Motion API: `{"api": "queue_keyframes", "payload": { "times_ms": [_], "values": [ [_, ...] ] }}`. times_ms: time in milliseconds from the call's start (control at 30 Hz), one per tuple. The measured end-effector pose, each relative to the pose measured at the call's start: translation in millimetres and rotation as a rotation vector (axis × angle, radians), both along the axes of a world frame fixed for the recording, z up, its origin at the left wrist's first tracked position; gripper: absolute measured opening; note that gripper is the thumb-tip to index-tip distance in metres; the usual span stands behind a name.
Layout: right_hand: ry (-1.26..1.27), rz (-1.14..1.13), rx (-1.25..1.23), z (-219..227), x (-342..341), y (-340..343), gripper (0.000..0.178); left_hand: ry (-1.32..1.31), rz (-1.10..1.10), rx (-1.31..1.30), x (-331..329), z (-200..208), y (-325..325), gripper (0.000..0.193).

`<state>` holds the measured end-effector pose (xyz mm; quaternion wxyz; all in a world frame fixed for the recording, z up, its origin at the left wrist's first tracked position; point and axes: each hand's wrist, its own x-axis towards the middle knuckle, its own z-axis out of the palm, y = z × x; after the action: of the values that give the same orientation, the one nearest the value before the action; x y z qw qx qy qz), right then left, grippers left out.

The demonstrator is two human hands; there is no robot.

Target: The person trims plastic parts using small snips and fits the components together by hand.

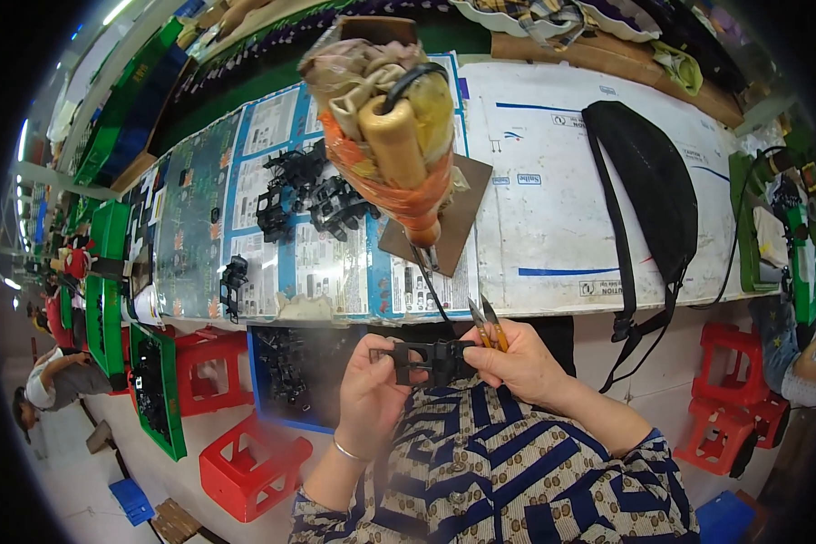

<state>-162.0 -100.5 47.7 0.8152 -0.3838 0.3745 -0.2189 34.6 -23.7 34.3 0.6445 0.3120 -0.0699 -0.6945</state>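
Above my lap, a black moulded plastic part (433, 361) with rectangular openings is held between my two hands. My left hand (372, 381) pinches its left end between thumb and fingers. The thumb and fingers of my right hand (520, 364) close on its right end. That same hand also holds a pointed hand tool (493, 332) with orange-yellow handles and two metal tips pointing away from me. Whether it is one tool or two, I cannot tell. Several similar black plastic parts (308, 195) lie heaped on the table, with a small group (234, 286) near its front edge.
A cloth-and-orange-tape bundle (394, 163) rises over a brown board (471, 195) on the table (553, 236). At right lies a black bag (653, 181) with its strap over the edge. A blue crate (256, 381) of black parts and a red stool (249, 462) stand left.
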Motion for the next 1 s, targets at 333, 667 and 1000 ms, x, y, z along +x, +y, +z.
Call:
{"api": "queue_keyframes", "payload": {
  "times_ms": [333, 667, 1000],
  "values": [
    [-0.028, -0.039, 0.088, -6, -10, -3, 0.012, -0.291, -0.060, 0.138, 12, -15, 10, 0.018],
    [0.082, 0.129, 0.014, 0, -11, -7, 0.020, -0.679, -0.567, 0.006, -1, 20, -9, 0.032],
    [-0.040, 0.073, 0.077, -18, -13, -1, 0.025, -0.538, -0.422, 0.150, -11, 25, -4, 0.025]
  ]
}}
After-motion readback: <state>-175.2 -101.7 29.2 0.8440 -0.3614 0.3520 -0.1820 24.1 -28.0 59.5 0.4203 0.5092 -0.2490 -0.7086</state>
